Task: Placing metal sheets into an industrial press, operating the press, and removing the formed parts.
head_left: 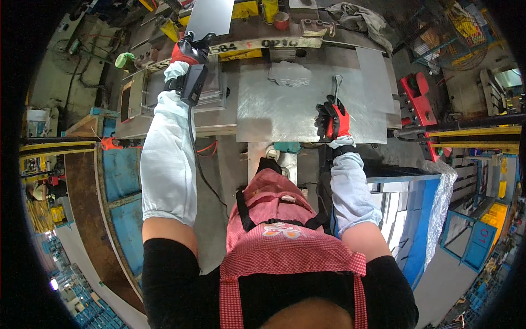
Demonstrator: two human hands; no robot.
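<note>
My left hand (pixel 192 50), in a red and black glove, reaches far forward at the upper left. Its fingers close on the near corner of a flat grey metal sheet (pixel 211 17), which extends away over the machine bed. My right hand (pixel 333 119), gloved the same way, is above the right part of a large steel plate (pixel 257 101). Its fingers wrap round a slim metal tool (pixel 338 86) with a rounded loop end pointing away from me. Between the hands, a small stack of notched metal pieces (pixel 289 74) lies on the plate.
Stacked metal sheets (pixel 211 98) lie left of the plate. A red control stand (pixel 419 101) is to the right. Blue-framed bins flank me, the right one (pixel 419 214) holding metal sheets. A grey cloth (pixel 359 19) lies at the back, near yellow blocks (pixel 245 9).
</note>
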